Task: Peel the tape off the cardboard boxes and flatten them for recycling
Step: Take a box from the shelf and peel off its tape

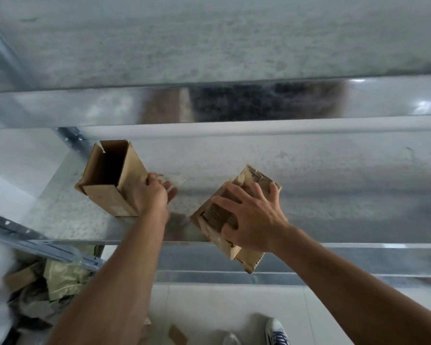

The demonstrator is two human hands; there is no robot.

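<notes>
An upright cardboard box (110,180) with its top open stands at the left of a metal shelf (309,190). My left hand (154,192) rests against its right side, thumb on the cardboard and fingers fairly straight. A faint clear strip, maybe tape (176,181), lies just beyond those fingers; blur hides whether it is held. A crumpled, partly flattened box (249,255) lies at the shelf's front edge and overhangs it. My right hand (251,217) presses down on it with fingers spread.
A second metal shelf (234,105) runs above, with a grey wall behind. Steel uprights (35,242) stand at the left. Below left, a heap of cardboard and greenish bags (60,280) sits on the white floor. A shoe (276,331) shows at the bottom.
</notes>
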